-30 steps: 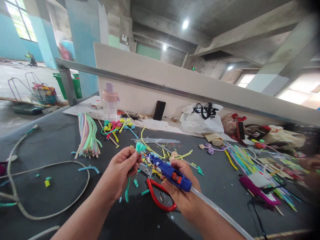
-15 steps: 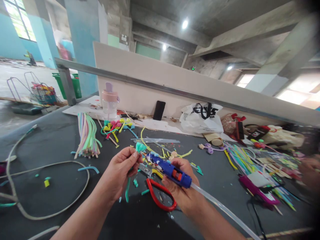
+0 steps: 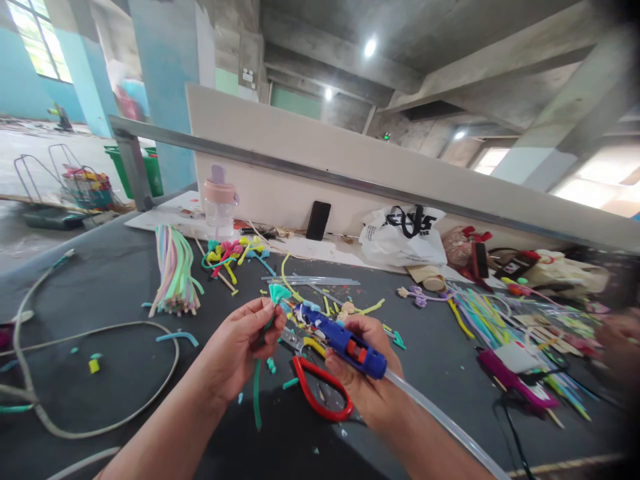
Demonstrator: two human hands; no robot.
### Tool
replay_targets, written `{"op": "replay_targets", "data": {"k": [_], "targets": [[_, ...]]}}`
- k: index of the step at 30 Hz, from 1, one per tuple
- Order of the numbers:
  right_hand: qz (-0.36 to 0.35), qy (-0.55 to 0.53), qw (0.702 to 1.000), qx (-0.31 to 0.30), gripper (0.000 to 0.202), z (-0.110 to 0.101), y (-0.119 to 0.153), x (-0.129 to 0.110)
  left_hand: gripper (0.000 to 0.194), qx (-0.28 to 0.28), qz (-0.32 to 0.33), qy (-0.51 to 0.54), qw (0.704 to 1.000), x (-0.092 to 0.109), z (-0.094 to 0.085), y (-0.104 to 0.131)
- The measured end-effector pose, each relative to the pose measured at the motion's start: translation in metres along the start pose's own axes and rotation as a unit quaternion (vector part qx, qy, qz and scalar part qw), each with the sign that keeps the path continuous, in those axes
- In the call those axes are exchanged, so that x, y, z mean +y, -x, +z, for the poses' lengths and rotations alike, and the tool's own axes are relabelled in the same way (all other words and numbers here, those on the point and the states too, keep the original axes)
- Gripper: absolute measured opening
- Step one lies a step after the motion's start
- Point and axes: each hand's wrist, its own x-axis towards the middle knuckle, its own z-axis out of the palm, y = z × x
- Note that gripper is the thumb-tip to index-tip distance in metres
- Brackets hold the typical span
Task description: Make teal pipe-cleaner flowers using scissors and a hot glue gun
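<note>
Between the thumb and fingers of my left hand [image 3: 251, 333] is a teal pipe-cleaner flower [image 3: 279, 293], its stem hanging down below the palm. My right hand [image 3: 367, 363] grips a blue hot glue gun [image 3: 345, 341] whose nozzle points left, close to the flower; whether it touches cannot be told. A long clear glue stick [image 3: 440, 412] runs out of the gun's back end. Under the hands lie scissors with red handles [image 3: 324, 390], partly hidden. Small teal and yellow scraps lie around them on the dark table [image 3: 280, 450].
A bundle of pastel pipe cleaners [image 3: 175, 270] stands at left, near finished-looking coloured pieces [image 3: 233, 253] and a water bottle [image 3: 220, 207]. A white cable [image 3: 95, 433] loops on the left. A phone [image 3: 319, 221] leans at the back beside a white bag [image 3: 404, 237]. Another person's hand [image 3: 620, 337] is at far right.
My left hand has tipped the teal flower, and its stem now hangs lower. The glue gun's nozzle has shifted slightly away from the flower, to the right.
</note>
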Motion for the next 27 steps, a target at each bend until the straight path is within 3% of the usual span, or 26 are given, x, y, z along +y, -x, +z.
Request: {"op": "replay_targets", "data": {"k": [22,27], "targets": [[-0.015,-0.007,1.0,-0.006,0.033,0.001,0.0,0.009,0.016,0.001,-0.002,-0.023,1.0,0.001,0.001,0.0],[-0.048,0.056,0.997,0.02,0.038,-0.01,0.003,0.016,0.016,0.005,-0.001,-0.009,1.0,0.002,0.004,0.0]]}}
